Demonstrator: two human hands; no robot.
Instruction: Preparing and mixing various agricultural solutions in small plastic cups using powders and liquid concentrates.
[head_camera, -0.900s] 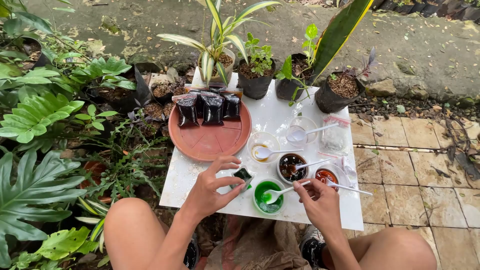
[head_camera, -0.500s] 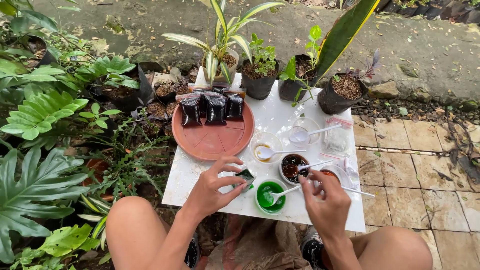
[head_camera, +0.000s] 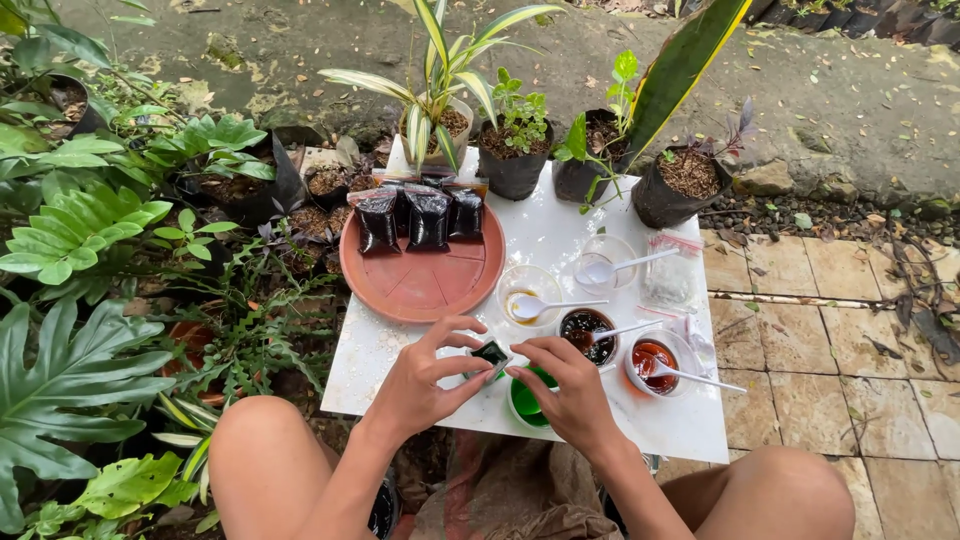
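My left hand (head_camera: 428, 378) and my right hand (head_camera: 568, 392) meet over the near edge of the white table (head_camera: 690, 425). Between their fingertips they pinch a small clear packet of dark green stuff (head_camera: 490, 353). Just under my right hand sits a green cup (head_camera: 525, 404), partly hidden. Beyond it stand small clear cups with white spoons: one with amber liquid (head_camera: 526, 297), one with dark liquid (head_camera: 586, 331), one with red liquid (head_camera: 655, 360) and one almost colourless (head_camera: 604, 266).
A terracotta saucer (head_camera: 422, 281) holds three dark filled bags (head_camera: 427, 218) at its far rim. Potted plants (head_camera: 514, 150) line the table's far edge. Leafy plants crowd the left; paving tiles lie to the right. A clear plastic bag (head_camera: 670, 276) rests on the table's right.
My right hand has moved left from the spoon by the green cup and joined my left hand on the small packet, which is lifted slightly above the table.
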